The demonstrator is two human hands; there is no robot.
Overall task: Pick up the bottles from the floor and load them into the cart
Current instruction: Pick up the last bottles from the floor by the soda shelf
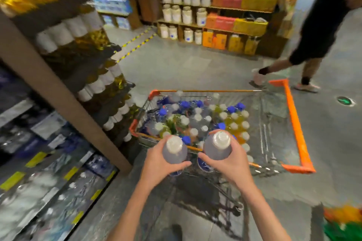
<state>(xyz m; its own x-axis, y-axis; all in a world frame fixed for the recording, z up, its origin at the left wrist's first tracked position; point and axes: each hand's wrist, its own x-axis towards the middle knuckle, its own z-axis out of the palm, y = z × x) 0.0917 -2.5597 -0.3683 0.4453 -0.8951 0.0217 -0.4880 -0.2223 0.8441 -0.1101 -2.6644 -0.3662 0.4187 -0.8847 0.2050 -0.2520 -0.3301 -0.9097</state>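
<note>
Cart [293,123] already well filled with standing bottles on its left half, right half bare; two more on the way in. Left hand [156,164] wrapped around one clear bottle [174,150], right hand [229,162] around another bottle [218,147]. Both held just above the near rim, long axis upright, white caps up toward the camera.

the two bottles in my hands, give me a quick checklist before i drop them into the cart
1. Left hand grip on the left bottle: ok, fingers wrap its body.
2. Right hand grip on the right bottle: ok.
3. Caps on both: ok, white caps in place.
4. Bottles over the cart: not ok, they hang at its near rim.
5. Free room inside: ok, the right part of the basket is bare.
6. Passer-by clear of the cart: cannot tell, walking just beyond its far corner.
</note>
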